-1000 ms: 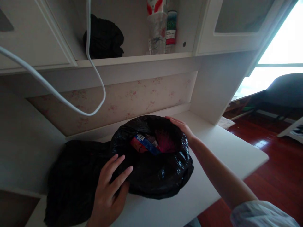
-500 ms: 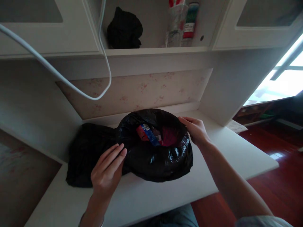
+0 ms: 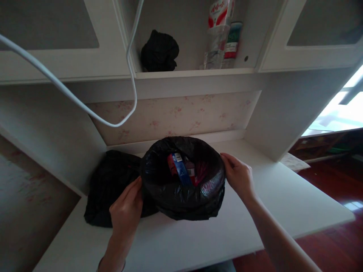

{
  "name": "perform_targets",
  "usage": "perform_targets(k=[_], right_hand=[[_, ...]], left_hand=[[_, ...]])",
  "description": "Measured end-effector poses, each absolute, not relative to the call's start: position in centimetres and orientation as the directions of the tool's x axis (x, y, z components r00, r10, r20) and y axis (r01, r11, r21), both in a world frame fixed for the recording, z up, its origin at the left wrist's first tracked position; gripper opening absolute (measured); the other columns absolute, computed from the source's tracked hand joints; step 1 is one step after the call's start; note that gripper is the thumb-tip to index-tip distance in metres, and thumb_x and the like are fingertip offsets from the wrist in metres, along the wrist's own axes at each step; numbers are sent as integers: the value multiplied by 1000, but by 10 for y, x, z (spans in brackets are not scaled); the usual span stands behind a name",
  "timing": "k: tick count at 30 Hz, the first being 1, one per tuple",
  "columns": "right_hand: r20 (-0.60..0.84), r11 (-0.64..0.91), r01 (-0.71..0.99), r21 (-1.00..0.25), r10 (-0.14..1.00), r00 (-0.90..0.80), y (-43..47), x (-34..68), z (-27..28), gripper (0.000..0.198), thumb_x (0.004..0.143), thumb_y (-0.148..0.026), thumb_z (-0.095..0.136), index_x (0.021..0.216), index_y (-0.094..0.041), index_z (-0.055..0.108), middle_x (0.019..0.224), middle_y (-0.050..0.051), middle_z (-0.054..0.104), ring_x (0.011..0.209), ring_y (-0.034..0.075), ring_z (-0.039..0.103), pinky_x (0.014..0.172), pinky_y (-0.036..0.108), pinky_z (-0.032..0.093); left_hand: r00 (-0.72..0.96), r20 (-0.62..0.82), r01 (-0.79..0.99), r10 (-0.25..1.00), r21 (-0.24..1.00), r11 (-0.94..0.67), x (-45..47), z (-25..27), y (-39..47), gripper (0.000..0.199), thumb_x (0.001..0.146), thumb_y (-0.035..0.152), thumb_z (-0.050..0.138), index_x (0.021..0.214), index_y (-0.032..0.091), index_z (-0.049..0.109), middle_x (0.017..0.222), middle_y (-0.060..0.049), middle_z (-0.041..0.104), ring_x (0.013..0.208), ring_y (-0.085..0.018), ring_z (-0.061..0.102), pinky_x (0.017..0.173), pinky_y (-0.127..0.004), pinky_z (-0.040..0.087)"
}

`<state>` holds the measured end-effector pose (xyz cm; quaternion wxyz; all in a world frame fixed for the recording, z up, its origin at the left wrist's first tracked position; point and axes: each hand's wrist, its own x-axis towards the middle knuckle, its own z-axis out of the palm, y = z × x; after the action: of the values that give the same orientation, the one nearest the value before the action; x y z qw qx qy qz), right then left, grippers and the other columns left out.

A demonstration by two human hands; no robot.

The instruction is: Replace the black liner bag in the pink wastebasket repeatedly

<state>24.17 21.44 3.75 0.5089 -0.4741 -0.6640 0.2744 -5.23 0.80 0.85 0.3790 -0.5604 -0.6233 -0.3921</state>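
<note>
Forearms (image 3: 279, 238) reach forward; my right hand (image 3: 239, 177) pinches the open black bag (image 3: 184, 202) by its rim, and my left hand (image 3: 127, 206) touches its opposite side (whether it grips, I cannot tell). Right of my grip, the white tabletop (image 3: 289, 200) extends to its rounded corner; beside my left hand lies a second dark bag (image 3: 110, 185).

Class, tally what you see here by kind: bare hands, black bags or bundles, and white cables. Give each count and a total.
Bare hands: 2 (left hand, right hand)
Black bags or bundles: 3 (open black bag, black bundle beside it, small black bundle above)
White cable: 1
Total: 6
</note>
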Motion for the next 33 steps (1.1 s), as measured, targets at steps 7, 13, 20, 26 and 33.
perform_targets(k=[7, 13, 20, 26, 33], right_hand=[[345, 377, 310, -873, 926, -155, 237, 257, 53, 54, 86, -64, 61, 95, -14, 78, 74, 10, 76, 66, 22, 69, 62, 33, 56], [426, 534, 418, -735, 843, -328, 279, 224, 88, 50, 94, -54, 57, 121, -16, 74, 118, 14, 76, 97, 24, 73, 85, 37, 59], [322, 673, 560, -483, 731, -601, 310, 159, 105, 35, 86, -38, 74, 115, -21, 81, 118, 14, 78, 114, 34, 71, 103, 42, 50], [320, 550, 687, -475, 835, -447, 311, 160, 105, 31, 93, -43, 64, 90, -21, 85, 97, 17, 80, 104, 39, 72, 91, 47, 50], [135, 282, 533, -797, 945, -298, 331, 171, 81, 33, 96, -44, 65, 83, -14, 74, 75, 5, 74, 72, 19, 71, 73, 35, 57]], left_hand=[[-269, 835, 959, 480, 276, 56, -43, 33, -8, 21, 99, 12, 57, 110, 13, 75, 118, -10, 77, 107, -19, 74, 102, -29, 54], [-8, 851, 942, 525, 183, -282, -1, 65, -15, 31, 95, 3, 60, 123, 13, 68, 124, -10, 71, 119, -19, 66, 105, -31, 52], [173, 782, 940, 599, 51, -338, 25, 61, 4, 24, 99, 13, 65, 120, 19, 74, 111, -4, 80, 111, -15, 68, 118, -34, 37], [175, 801, 941, 573, 36, -336, 12, 52, 1, 33, 94, -1, 63, 119, 17, 74, 112, -7, 78, 114, -18, 67, 115, -39, 41], [191, 823, 959, 535, -42, -279, 6, 35, -1, 39, 86, -4, 70, 119, 16, 70, 117, -10, 71, 120, -22, 64, 118, -44, 43]])
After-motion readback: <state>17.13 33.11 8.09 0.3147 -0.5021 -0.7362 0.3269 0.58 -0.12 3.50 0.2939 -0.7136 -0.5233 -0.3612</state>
